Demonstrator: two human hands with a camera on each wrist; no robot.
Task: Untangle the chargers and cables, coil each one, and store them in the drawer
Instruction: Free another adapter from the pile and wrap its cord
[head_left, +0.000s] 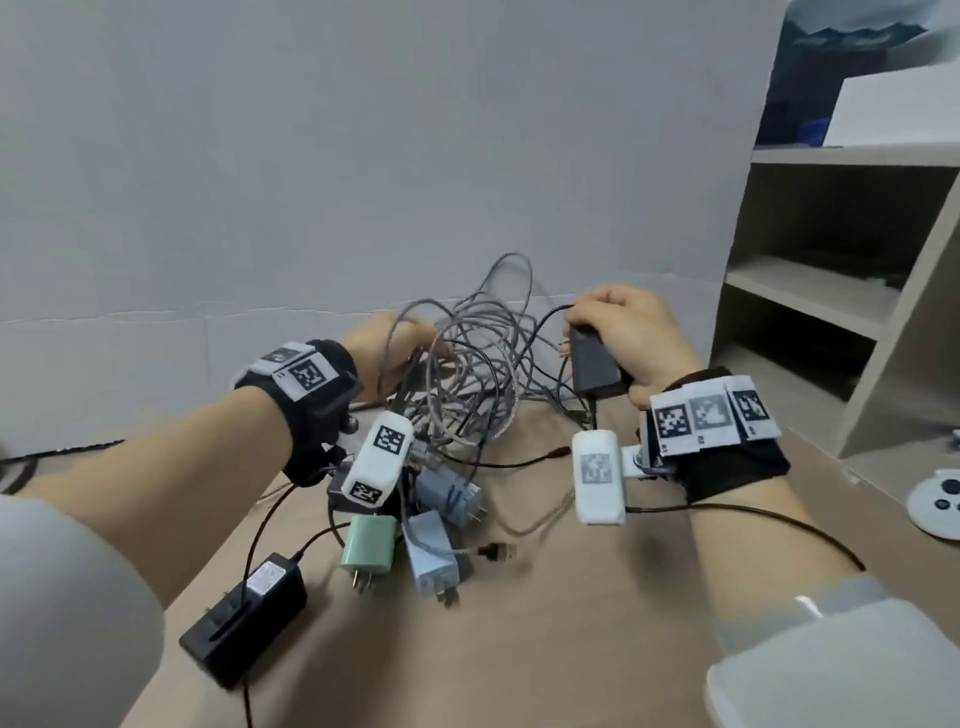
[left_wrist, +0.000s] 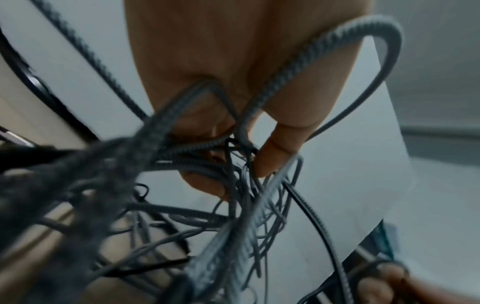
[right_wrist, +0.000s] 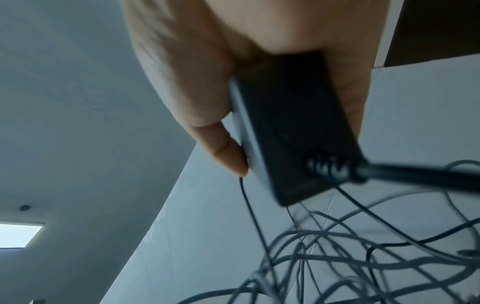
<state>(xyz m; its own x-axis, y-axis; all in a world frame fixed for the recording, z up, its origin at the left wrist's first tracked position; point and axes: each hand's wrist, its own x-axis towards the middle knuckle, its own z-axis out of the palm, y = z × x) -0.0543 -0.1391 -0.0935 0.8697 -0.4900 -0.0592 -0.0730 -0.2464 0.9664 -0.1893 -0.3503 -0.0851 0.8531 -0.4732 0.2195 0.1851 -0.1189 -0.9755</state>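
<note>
Untangling is judged to be the step in hand: a black rectangular plastic power adapter is gripped in the curled fingers of the right hand just right of the tangled heap of grey braided and thin black cables, while strands of that heap are pinched between the fingers of the left hand. For the next move, the adapter's black cord is judged to need drawing clear of the loops before any coiling; no drawer is seen. Nearer than the heap, on the brown tabletop, four more chargers can be counted: one mint-green plug charger, two pale blue plug chargers and a second black power brick.
</note>
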